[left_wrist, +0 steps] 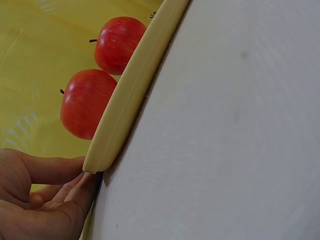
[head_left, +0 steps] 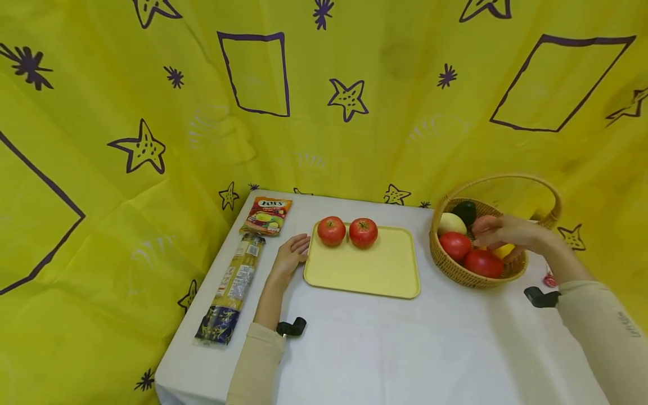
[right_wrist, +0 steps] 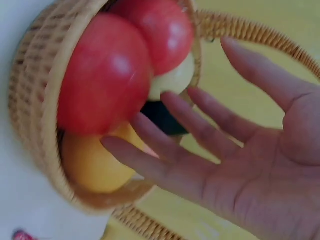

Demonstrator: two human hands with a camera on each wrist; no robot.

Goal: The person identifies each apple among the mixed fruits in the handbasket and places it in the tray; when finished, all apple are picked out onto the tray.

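Note:
My left hand (head_left: 291, 257) lies beside the left edge of a pale yellow tray (head_left: 361, 275), its fingertips touching the rim. Two red apples (head_left: 331, 231) stand side by side near the tray's back edge. Over the wicker basket (head_left: 458, 274) reaches my right hand (head_left: 511, 232), fingers spread and holding nothing. In the right wrist view the fingertips hover over a large red fruit (right_wrist: 102, 75) and a yellow fruit (right_wrist: 97, 162). A smaller red fruit (right_wrist: 162, 35), a cream-coloured one (right_wrist: 175, 80) and a dark green one (head_left: 464, 212) share the basket.
Left of the tray lies a pack of spaghetti (head_left: 237, 287), with a Fox's sweets bag (head_left: 266, 216) behind it. The basket's handle (head_left: 498, 178) arches above the fruit. A small red-wrapped item (head_left: 549, 279) sits right of the basket. A yellow patterned curtain (head_left: 314, 140) borders the white table.

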